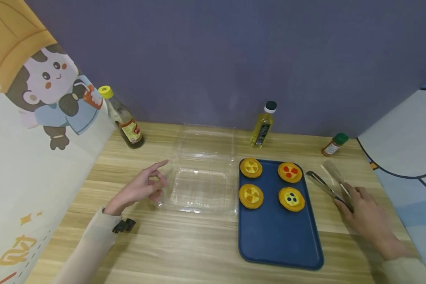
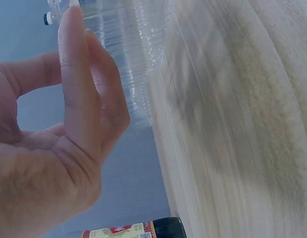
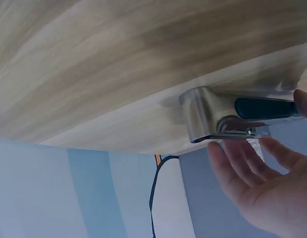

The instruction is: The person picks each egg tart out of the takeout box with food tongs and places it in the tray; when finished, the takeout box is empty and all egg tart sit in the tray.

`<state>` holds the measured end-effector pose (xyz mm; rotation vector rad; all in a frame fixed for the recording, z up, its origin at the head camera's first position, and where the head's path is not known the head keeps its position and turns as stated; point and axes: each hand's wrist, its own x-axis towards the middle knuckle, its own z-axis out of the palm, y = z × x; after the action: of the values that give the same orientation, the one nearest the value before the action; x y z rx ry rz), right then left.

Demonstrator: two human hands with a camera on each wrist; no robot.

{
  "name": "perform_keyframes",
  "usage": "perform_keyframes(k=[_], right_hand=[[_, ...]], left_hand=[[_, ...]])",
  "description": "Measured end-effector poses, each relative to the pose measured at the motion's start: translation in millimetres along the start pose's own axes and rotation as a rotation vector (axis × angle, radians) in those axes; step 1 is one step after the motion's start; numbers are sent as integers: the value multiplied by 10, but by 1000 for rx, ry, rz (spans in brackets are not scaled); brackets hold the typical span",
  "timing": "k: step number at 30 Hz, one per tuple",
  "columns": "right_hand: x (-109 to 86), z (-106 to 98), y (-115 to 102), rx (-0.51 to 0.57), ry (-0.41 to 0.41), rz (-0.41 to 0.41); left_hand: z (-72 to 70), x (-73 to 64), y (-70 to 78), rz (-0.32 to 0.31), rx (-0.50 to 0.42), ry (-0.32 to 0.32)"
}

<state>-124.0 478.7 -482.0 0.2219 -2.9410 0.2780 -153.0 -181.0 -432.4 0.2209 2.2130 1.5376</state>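
My left hand [image 1: 140, 189] is beside the left edge of a clear plastic clamshell box [image 1: 202, 189], which lies with its lid folded back toward the wall. Its index finger points out past the rim and the other fingers are bent; in the left wrist view the fingers [image 2: 76, 84] overlap the box. On the right, my right hand [image 1: 370, 221] holds metal tongs [image 1: 323, 184] with dark green grips, thumb on one arm and fingers on the other. The tongs' tips are spread apart beside a blue tray [image 1: 278, 240] bearing several tarts [image 1: 251, 196].
Against the back wall stand a sauce bottle [image 1: 129, 128] with a yellow cap, an oil bottle [image 1: 262, 128] with a dark cap, and a small spice jar [image 1: 331, 146] with a green lid. Walls border the wooden table [image 1: 184, 248] at the left, back and right.
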Motion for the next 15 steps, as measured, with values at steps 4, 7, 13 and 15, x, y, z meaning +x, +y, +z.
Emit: perform_keyframes(k=[4, 7, 13, 15], right_hand=[[3, -12, -15, -25, -27, 13], [3, -33, -43, -26, -24, 7], [53, -128, -227, -25, 36, -55], [82, -165, -333, -24, 79, -100]], left_hand=[[5, -11, 8, -3, 8, 9], [9, -23, 20, 12, 52, 33], [64, -42, 85, 122, 345, 243], [121, -43, 121, 167, 443, 331]])
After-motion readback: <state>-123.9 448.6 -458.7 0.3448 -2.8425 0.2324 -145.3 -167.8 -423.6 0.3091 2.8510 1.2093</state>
